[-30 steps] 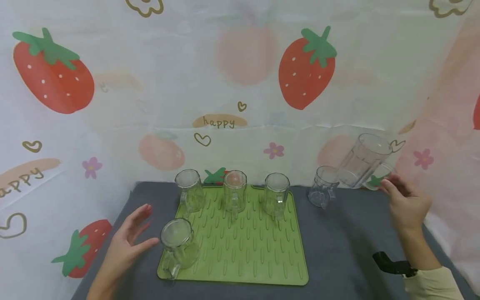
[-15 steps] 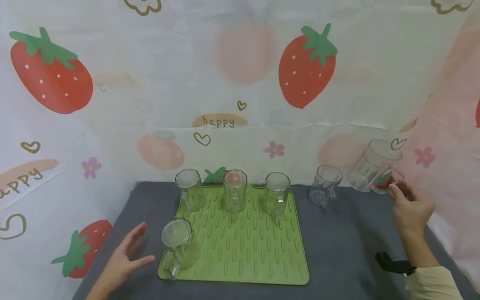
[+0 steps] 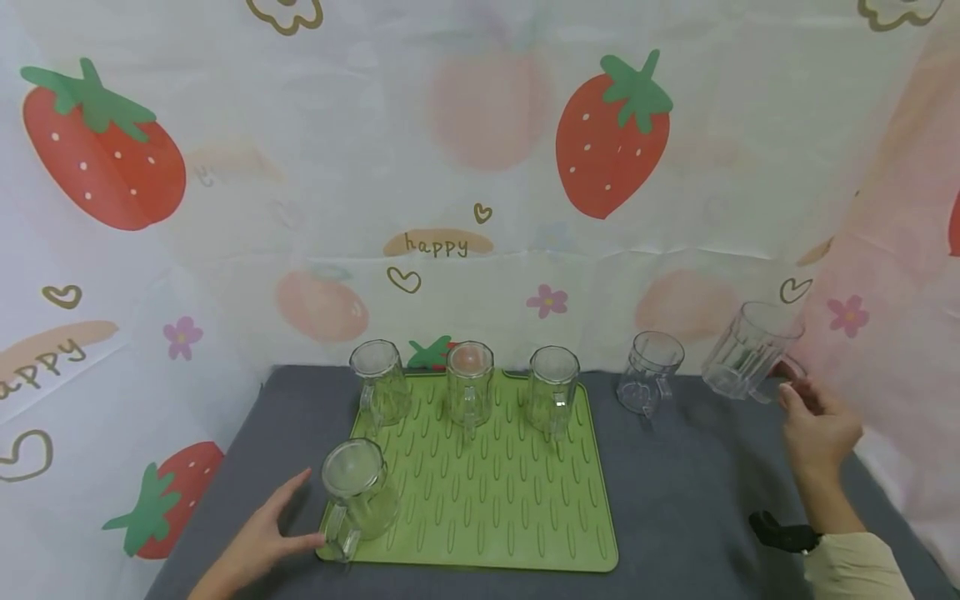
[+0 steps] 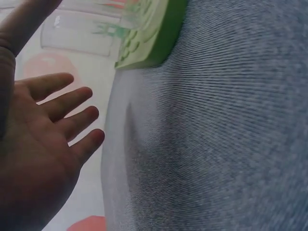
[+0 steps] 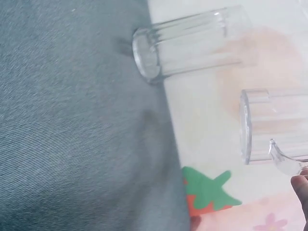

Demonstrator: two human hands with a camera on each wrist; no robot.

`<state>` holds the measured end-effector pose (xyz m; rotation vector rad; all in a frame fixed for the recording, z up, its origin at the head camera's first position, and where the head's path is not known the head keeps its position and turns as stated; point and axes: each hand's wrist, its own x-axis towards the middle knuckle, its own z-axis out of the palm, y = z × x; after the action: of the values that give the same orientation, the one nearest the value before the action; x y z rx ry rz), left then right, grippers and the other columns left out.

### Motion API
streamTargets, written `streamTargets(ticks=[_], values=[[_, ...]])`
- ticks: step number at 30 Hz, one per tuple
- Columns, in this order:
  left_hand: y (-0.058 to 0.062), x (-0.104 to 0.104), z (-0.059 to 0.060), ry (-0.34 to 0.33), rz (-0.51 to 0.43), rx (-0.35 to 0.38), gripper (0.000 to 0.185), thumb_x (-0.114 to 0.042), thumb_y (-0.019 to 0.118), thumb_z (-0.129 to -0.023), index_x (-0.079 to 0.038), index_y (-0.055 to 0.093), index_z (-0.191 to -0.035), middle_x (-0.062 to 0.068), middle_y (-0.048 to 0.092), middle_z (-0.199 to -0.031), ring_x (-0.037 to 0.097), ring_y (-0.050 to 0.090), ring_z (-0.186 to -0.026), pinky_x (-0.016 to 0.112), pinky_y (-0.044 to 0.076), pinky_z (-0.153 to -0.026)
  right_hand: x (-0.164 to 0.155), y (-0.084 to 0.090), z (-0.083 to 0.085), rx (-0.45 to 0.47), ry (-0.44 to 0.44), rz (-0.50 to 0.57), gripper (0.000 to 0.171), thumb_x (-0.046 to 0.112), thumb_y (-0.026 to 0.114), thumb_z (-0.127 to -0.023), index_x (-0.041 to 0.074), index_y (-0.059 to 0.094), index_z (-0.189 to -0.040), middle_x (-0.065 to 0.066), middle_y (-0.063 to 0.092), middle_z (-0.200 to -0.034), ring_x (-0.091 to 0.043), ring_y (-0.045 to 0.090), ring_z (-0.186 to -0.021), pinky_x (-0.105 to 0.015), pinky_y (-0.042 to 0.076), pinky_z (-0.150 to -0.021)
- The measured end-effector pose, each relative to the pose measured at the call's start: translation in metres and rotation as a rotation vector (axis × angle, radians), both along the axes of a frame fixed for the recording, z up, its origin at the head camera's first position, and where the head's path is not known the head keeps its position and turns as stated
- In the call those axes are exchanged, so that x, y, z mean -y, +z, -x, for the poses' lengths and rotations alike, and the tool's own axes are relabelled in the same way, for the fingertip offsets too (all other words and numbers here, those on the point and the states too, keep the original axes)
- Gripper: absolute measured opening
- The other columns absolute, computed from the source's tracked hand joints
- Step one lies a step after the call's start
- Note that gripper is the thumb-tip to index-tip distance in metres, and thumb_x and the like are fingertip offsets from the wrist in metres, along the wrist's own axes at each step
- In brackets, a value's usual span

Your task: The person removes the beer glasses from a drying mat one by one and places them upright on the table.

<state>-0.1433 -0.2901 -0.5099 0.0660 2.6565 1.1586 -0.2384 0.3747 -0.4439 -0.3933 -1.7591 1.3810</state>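
Right hand (image 3: 817, 425) pinches the handle of a tilted clear ribbed glass mug (image 3: 746, 352), 2 o'clock of the green ridged silicone mat (image 3: 487, 500). Left hand (image 3: 258, 542) wide, fingers straight, empty, at mat's 8 o'clock beside an inverted clear mug (image 3: 358, 492).

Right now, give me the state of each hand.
Left hand: open, fingers straight, holding nothing.
Right hand: holding the tilted glass mug by its handle.

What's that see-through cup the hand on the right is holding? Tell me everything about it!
The held mug is clear, like glass or plastic, with ribbed, faceted sides, a thick base and a side handle. It looks empty. It is tilted, its open mouth leaning up and away to the right, its base just above the grey tablecloth near the back right corner. The right hand holds it by the handle with its fingertips. Another clear mug stands close on its left, not touching it.
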Motion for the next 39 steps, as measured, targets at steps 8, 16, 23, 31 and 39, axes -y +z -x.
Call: streamTargets(ticks=[8,16,23,31,39], values=[[-0.011,-0.003,-0.001,-0.069,0.088,-0.076,0.096,-0.038,0.082,-0.076,0.009,0.034,-0.145,0.036,0.037,-0.147,0.055,0.034,-0.135,0.065,0.037,-0.103,0.003,-0.018,0.004,0.080,-0.096,-0.188,0.014,0.007,0.071,-0.087,-0.007,0.069,-0.087,0.038,0.048,-0.066,0.020,0.047,-0.062,0.002,0.038,-0.061],[-0.011,-0.007,0.003,-0.067,0.146,0.034,0.095,-0.040,0.083,-0.074,0.011,0.040,-0.141,0.037,0.039,-0.144,0.060,0.027,-0.135,0.069,0.033,-0.103,0.013,-0.035,0.013,0.113,-0.122,-0.248,0.017,0.008,0.071,-0.088,-0.008,0.070,-0.092,0.041,0.044,-0.068,0.024,0.043,-0.064,0.000,0.033,-0.062],[-0.011,-0.009,0.007,-0.065,0.166,0.075,0.093,-0.040,0.085,-0.072,0.008,0.043,-0.141,0.038,0.038,-0.144,0.060,0.027,-0.136,0.070,0.035,-0.101,0.019,-0.046,0.021,0.118,-0.128,-0.268,0.015,0.005,0.071,-0.087,-0.009,0.070,-0.091,0.044,0.041,-0.067,0.024,0.041,-0.062,0.000,0.032,-0.062],[-0.013,-0.010,0.005,-0.091,0.151,0.049,0.093,-0.036,0.087,-0.070,0.007,0.044,-0.141,0.038,0.036,-0.146,0.059,0.029,-0.136,0.069,0.038,-0.099,0.022,-0.059,0.027,0.135,-0.139,-0.261,0.013,0.004,0.071,-0.086,-0.009,0.070,-0.089,0.044,0.040,-0.064,0.023,0.039,-0.060,-0.004,0.030,-0.061],[-0.014,-0.011,0.005,-0.093,0.146,0.057,0.094,-0.027,0.089,-0.066,0.007,0.043,-0.142,0.036,0.037,-0.147,0.057,0.029,-0.137,0.068,0.036,-0.102,0.027,-0.067,0.030,0.150,-0.132,-0.250,0.012,0.003,0.072,-0.086,-0.009,0.070,-0.089,0.032,0.045,-0.066,0.022,0.038,-0.059,-0.003,0.031,-0.060]])
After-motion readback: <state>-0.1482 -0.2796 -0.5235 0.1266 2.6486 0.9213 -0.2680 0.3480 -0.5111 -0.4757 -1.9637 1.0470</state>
